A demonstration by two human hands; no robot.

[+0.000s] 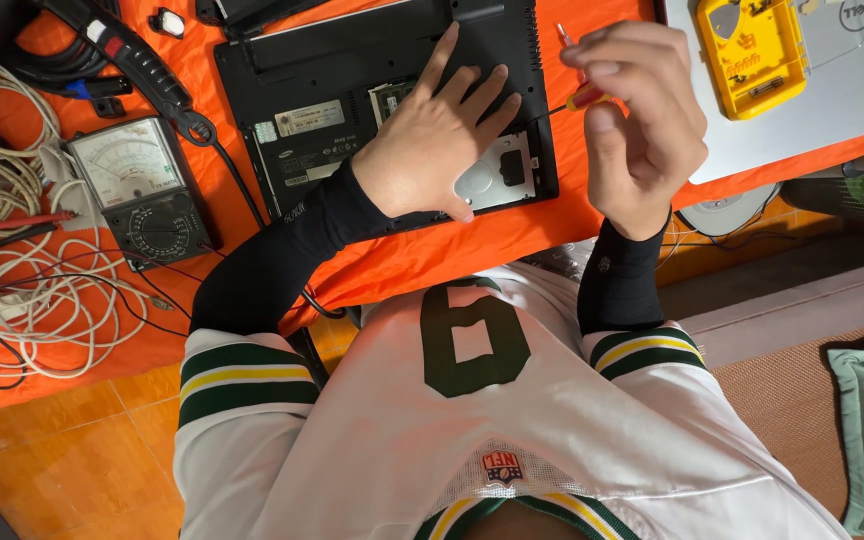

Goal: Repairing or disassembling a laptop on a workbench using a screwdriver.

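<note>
A black laptop (337,70) lies bottom-up on the orange cloth (512,235), with a cover off and a silver drive bay (500,175) showing. My left hand (432,140) rests flat on the laptop's underside, fingers spread beside the open bay. My right hand (637,120) hovers just right of the laptop, fingers closed around a small screwdriver (584,95) with a red and yellow handle. The screwdriver's thin shaft points left toward the bay. Black sleeves cover both forearms.
An analog multimeter (142,190) sits left of the laptop, with a black probe handle (137,60) above it. Coils of white cable (22,290) fill the far left. A yellow tool case (752,55) rests on a silver laptop (832,100) at the upper right.
</note>
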